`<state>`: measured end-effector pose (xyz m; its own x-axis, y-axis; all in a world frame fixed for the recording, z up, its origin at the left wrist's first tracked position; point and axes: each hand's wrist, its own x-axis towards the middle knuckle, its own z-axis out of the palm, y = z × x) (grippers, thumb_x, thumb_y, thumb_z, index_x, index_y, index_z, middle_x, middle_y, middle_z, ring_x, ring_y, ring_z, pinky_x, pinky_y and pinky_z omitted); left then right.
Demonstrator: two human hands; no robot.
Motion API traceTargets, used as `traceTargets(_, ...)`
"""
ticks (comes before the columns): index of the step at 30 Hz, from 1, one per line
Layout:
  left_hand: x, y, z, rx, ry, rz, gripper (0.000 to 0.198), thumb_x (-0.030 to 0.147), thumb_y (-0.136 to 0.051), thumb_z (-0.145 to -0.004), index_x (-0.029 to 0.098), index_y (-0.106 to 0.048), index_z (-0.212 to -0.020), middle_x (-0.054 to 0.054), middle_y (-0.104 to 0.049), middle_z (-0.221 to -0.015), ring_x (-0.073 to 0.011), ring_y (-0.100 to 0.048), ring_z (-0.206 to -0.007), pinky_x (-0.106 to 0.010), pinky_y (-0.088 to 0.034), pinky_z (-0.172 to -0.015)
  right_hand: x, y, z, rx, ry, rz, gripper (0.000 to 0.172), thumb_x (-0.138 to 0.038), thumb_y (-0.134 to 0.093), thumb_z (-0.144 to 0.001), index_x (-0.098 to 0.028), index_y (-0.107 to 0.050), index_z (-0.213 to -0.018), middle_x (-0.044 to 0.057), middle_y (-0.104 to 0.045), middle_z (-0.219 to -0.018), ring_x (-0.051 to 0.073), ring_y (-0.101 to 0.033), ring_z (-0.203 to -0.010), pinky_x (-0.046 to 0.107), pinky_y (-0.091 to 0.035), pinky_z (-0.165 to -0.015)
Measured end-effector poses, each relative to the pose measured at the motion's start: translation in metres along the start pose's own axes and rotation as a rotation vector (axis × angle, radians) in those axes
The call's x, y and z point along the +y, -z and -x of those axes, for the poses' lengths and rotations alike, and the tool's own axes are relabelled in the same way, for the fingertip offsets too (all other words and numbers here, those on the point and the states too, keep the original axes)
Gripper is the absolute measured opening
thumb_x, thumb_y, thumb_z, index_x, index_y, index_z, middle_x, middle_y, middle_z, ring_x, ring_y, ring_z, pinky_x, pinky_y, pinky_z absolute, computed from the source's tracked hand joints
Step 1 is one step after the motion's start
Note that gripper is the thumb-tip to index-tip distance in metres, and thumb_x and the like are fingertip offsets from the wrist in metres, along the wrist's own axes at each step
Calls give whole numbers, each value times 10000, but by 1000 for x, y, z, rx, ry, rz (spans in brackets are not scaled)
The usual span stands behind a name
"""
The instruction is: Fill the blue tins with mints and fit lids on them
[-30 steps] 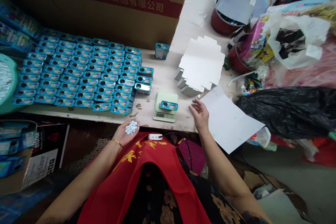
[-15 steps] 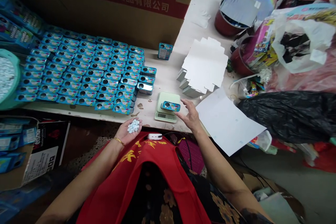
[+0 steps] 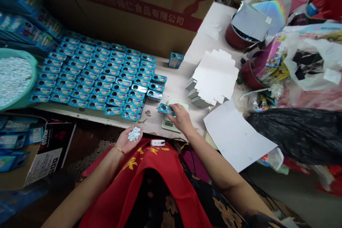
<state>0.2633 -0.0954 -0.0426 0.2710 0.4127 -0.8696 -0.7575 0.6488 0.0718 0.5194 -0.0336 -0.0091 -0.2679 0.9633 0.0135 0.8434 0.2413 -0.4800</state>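
Observation:
My right hand (image 3: 181, 117) grips a small blue candy tin (image 3: 166, 109) by its right end, over the left side of a pale green digital scale (image 3: 171, 125). Part of the scale is hidden under the hand. Palm up and cupped, my left hand (image 3: 127, 140) holds a little heap of pale blue candies (image 3: 134, 134) just off the table's front edge. Rows of matching blue tins (image 3: 97, 76) stand packed together on the table to the left. One more blue tin (image 3: 175, 60) stands apart near the big carton.
A large brown carton (image 3: 128, 25) stands at the back. A turquoise basin (image 3: 33, 67) of pale candies is at far left. To the right are stacked white cards (image 3: 216, 74), a white sheet (image 3: 235, 135), a red pot (image 3: 235, 37) and a black plastic bag (image 3: 299, 131).
My right hand has closed on the tin that lay on the scale and moved it left. The left hand still cups the candies. The view has shifted slightly.

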Motion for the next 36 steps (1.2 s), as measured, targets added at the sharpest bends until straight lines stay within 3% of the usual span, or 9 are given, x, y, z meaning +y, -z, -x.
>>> traceTargets(5, 7, -1, 5, 30, -7, 22, 133, 142, -464, -795, 105, -577, -854, -108, -642, -775, -173, -631, -706, -289, -532, -607, -34, -47, -43, -27, 22, 97, 367, -260, -539, -758, -187, -485, -1114, 88, -515, -1053, 231, -435, -953, 323, -441, -715)
traceTargets(8, 12, -1, 8, 53, -27, 38, 129, 132, -468, -793, 101, -574, -860, -106, -644, -776, -171, -632, -702, -292, -534, -604, -32, -53, -57, 24, 120, 127, 416, -257, -549, -759, -183, -465, -1159, 90, -511, -1079, 240, -428, -962, 358, -417, -777)
traceTargets(11, 16, 4, 10, 104, -64, 94, 123, 106, -475, -787, 94, -570, -863, -110, -645, -779, -172, -634, -720, -301, -535, -633, -4, -31, -85, 171, 170, 96, 405, -295, -508, -791, -195, -453, -1179, 92, -504, -1092, 233, -431, -971, 375, -387, -826)
traceTargets(15, 16, 16, 12, 135, -98, 192, 131, 68, -492, -767, 96, -563, -874, -103, -646, -803, -180, -635, -753, -323, -538, -664, 56, 14, -166, 394, -28, 129, 368, -274, -454, -813, -157, -457, -1161, 117, -472, -1142, 243, -401, -1046, 398, -347, -884)
traceTargets(19, 9, 27, 17, 224, -157, 250, 167, 66, -504, -759, 99, -554, -916, -104, -646, -817, -181, -638, -743, -320, -542, -653, 98, 26, -243, 196, -196, 280, 494, -209, -516, -753, -165, -383, -1227, 111, -402, -1244, 252, -358, -1101, 380, -365, -859)
traceTargets(22, 3, 29, 23, 273, -174, 272, 175, 73, -517, -755, 101, -551, -924, -107, -646, -827, -178, -638, -736, -311, -540, -643, 103, 16, -259, 62, -262, 381, 453, -176, -473, -771, -166, -393, -1217, 118, -433, -1197, 241, -396, -1052, 334, -398, -785)
traceTargets(27, -1, 18, 28, 222, -130, 249, 105, 104, -535, -753, 91, -564, -853, -103, -647, -739, -159, -631, -658, -274, -526, -603, 79, 32, -205, 98, -200, 402, 316, -171, -389, -802, -137, -483, -1102, 125, -495, -1041, 225, -461, -924, 312, -426, -698)
traceTargets(32, 3, -3, 24, -17, 20, 166, 72, 159, -526, -763, 103, -570, -768, -87, -637, -683, -155, -618, -605, -262, -509, -559, 53, 60, -78, 155, 112, 373, 374, -287, -430, -808, -187, -432, -1169, 94, -502, -1027, 216, -467, -944, 302, -452, -718)
traceTargets(36, 3, -19, 21, -105, 96, 58, 106, 172, -500, -775, 99, -572, -799, -88, -636, -694, -151, -617, -623, -256, -505, -572, 27, 42, 2, 2, 158, 284, 348, -269, -442, -811, -167, -462, -1143, 95, -519, -1017, 204, -483, -938, 300, -456, -768)
